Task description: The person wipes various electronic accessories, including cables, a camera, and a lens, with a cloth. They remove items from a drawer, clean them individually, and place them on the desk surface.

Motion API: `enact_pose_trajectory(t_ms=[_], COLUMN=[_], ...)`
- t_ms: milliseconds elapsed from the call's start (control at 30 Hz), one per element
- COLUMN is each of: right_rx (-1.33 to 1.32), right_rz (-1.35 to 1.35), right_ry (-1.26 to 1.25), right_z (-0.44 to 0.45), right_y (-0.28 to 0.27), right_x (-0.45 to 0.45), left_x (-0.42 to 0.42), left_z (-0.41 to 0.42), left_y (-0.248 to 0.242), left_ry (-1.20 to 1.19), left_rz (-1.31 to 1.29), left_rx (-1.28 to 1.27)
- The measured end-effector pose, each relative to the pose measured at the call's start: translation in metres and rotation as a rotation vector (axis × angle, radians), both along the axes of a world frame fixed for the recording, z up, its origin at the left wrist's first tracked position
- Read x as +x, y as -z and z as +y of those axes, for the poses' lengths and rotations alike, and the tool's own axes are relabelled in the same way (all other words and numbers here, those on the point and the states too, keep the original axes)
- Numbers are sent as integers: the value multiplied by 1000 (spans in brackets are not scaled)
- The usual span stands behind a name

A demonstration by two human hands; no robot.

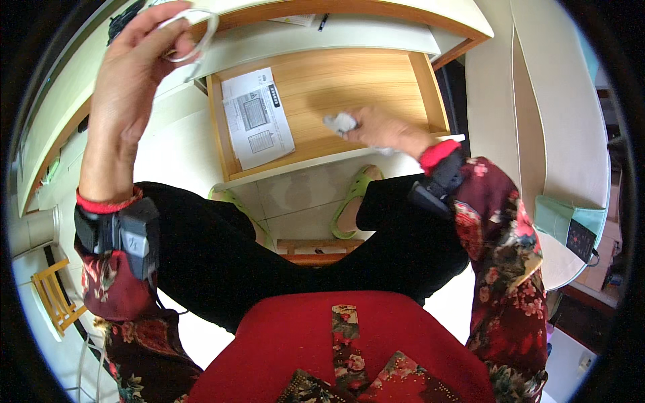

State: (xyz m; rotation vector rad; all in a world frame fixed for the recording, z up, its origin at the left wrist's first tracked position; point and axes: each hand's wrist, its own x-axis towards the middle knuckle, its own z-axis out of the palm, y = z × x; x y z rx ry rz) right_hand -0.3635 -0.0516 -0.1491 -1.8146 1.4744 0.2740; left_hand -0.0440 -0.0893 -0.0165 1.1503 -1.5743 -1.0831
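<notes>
My left hand is raised at the upper left, over the desk's edge. Its fingers grip a looped white cable, whose free part hangs below them. Over the right part of an open wooden drawer, my right hand holds a crumpled pale cloth; both are blurred by motion. Against the drawer's left side lie printed paper sheets with diagrams and writing, one overlapping another.
Above the drawer, a pen and a paper lie under the wooden desk edge. Green clogs stand on the tiled floor below. A pale green box sits at the right, and a wooden chair at the far left.
</notes>
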Motion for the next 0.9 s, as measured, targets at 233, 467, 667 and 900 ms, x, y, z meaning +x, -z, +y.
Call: enact_pose_trajectory(t_ms=[233,467,667,900], right_rx=[-206,-216,-156,-139], right_rz=[-178,-445,-635,-425], right_ry=[-224,-300,-458,-427], right_z=[42,42,33,37], right_y=[66,79,105,79], right_x=[43,98,221,142], left_x=[58,73,76,64], left_z=[18,8,2,-3], left_y=[6,-13,-1,10], left_ry=[-139,-51,-3,-29], left_rz=[274,323,301,279], left_rx=[-12,-7,70,75])
